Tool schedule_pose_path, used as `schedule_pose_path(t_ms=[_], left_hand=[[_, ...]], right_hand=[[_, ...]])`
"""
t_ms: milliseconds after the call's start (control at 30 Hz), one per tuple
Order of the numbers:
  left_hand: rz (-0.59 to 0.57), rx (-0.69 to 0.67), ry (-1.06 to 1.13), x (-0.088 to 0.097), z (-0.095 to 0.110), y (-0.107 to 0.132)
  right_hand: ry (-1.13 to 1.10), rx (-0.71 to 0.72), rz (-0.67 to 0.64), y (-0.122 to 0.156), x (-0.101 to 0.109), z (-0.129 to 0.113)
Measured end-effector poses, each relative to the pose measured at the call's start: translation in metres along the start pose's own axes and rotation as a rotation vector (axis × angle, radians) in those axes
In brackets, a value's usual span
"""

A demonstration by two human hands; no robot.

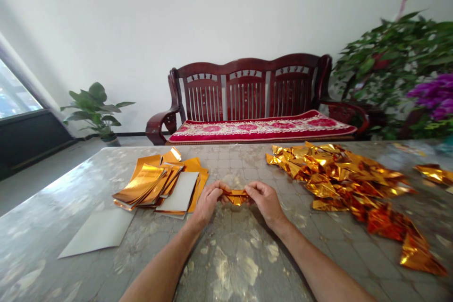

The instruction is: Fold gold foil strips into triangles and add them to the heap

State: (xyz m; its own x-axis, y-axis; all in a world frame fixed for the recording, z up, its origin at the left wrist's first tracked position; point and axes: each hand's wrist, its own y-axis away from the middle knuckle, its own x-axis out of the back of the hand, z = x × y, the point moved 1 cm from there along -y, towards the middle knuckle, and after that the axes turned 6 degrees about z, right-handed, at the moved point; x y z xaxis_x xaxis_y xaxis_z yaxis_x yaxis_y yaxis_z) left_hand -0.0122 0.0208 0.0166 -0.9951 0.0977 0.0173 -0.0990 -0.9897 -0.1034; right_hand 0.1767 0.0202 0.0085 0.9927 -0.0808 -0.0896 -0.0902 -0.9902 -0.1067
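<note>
A small folded piece of gold foil paper [238, 197] is stretched between my two hands, just above the middle of the table. My left hand [209, 202] pinches its left end, and my right hand [266, 202] pinches its right end. Left of my hands lies a loose stack of gold foil paper sheets [146, 183], some with the pale back [180, 191] facing up. To the right spreads a heap of folded gold foil pieces [332, 170], boat-like in shape. My fingers partly cover the ends of the held piece.
One pale sheet [99, 233] lies flat at the table's left. Another gold piece [433, 173] and clear plastic [403, 153] rest at the far right. Beyond the table [233, 255] stand a dark wooden bench [247, 85], a potted plant [95, 108] and leafy greenery [399, 56].
</note>
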Motion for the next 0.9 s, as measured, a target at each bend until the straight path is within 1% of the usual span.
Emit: schedule_pose_path(t_ms=[133,233,333,467,533,633,700,767,833,900], left_hand=[[0.061,-0.036,-0.173,-0.001,-0.004,-0.004],[0.115,-0.041,-0.155,-0.003,-0.011,-0.007],[0.135,-0.048,-0.117,-0.003,-0.017,-0.009],[0.105,-0.073,-0.202,0.002,-0.018,-0.01],[0.064,-0.098,-0.313,0.002,-0.016,-0.008],[-0.021,-0.114,-0.494,-0.003,-0.011,-0.006],[-0.043,-0.117,-0.551,-0.009,-0.007,-0.004],[-0.027,-0.13,-0.545,-0.013,-0.005,-0.004],[0.021,-0.132,-0.471,-0.016,-0.003,-0.005],[0.093,-0.107,-0.348,-0.016,-0.004,-0.007]], right_hand=[[0.029,0.004,-0.002,-0.001,0.001,0.006],[0.053,0.012,-0.002,-0.003,0.002,0.009],[0.105,0.054,-0.005,-0.004,0.003,0.008],[0.225,0.159,-0.01,-0.004,0.005,0.005],[0.287,0.209,-0.018,-0.004,0.005,0.004],[0.356,0.252,-0.05,-0.002,0.003,0.005],[0.352,0.239,-0.071,0.0,0.0,0.004],[0.286,0.194,-0.083,0.001,-0.002,0.003],[0.163,0.115,-0.097,0.002,-0.003,0.003],[0.038,0.02,-0.123,0.002,-0.003,0.004]])
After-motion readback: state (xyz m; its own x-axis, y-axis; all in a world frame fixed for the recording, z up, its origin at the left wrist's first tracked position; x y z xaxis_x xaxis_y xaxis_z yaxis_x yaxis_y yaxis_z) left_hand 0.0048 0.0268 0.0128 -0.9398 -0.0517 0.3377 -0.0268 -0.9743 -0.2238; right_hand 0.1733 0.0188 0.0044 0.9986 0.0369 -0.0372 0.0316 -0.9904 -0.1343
